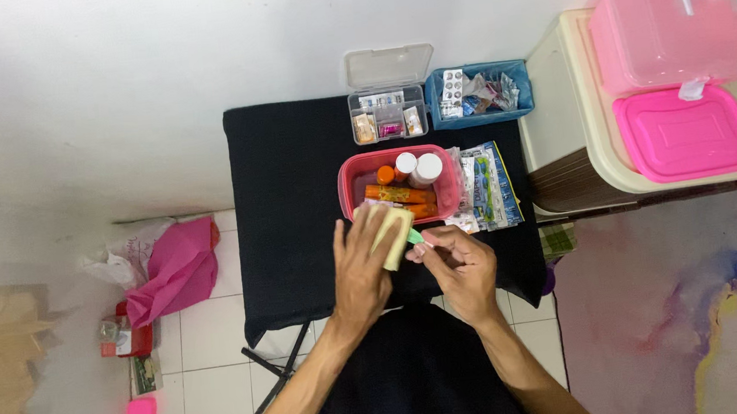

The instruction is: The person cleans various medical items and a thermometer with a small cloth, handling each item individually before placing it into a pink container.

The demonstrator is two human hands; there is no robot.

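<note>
Over black table [289, 196], cream box [393, 234] in left hand [363, 269], seemingly gripped.

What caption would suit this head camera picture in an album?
Left hand holds a pale box, right hand pinches its end, beside a pink tray of bottles.

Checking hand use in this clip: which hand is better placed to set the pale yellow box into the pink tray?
Probably left. The left hand already wraps the pale yellow box, right at the pink tray rim. The right hand is occupied, pinching a small green item beside the box.
</note>
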